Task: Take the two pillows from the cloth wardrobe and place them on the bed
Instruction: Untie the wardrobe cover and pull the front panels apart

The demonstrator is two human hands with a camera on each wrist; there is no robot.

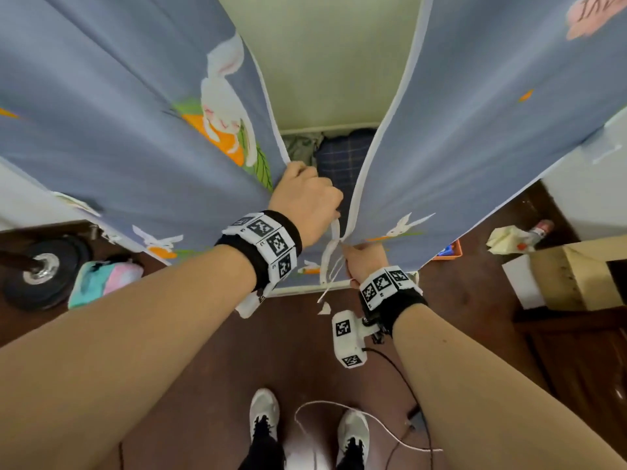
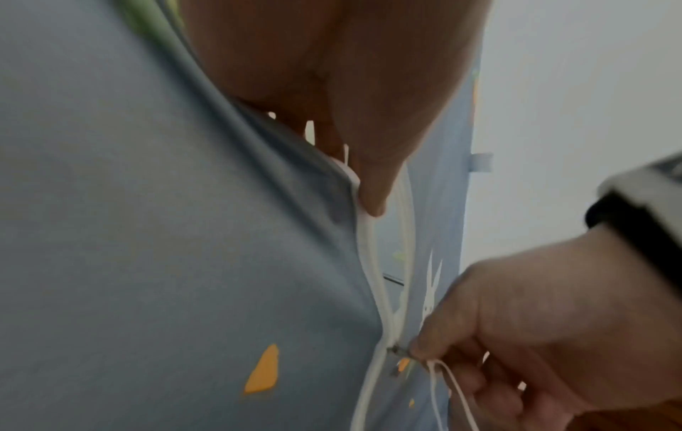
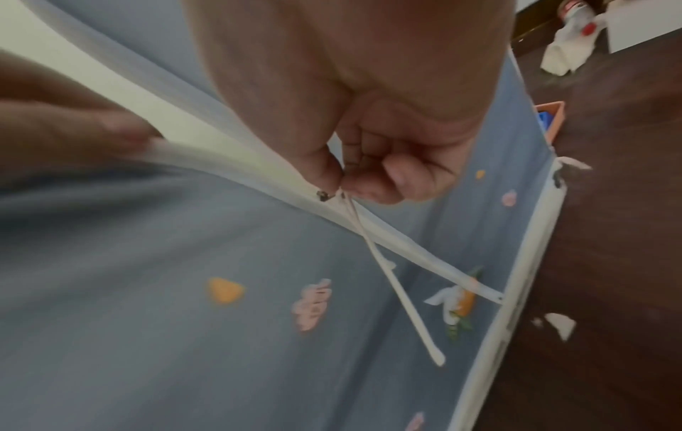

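From the head view, the left hand (image 1: 307, 195) grips the white edge of the left flap (image 1: 135, 106) of the cloth wardrobe, holding it aside, while the right hand (image 1: 364, 259) pinches the zipper pull low on the seam. Inside the gap sits a dark checked pillow (image 1: 346, 154); the second I cannot make out, and no bed shows. The left wrist view has the thumb pressing the flap's hem taut above the slider (image 2: 396, 350). The right wrist view shows thumb and forefinger closed on the zipper pull (image 3: 334, 194), its white cord (image 3: 398, 291) trailing down. Best to keep that hem tensioned and draw the pull straight along the track.
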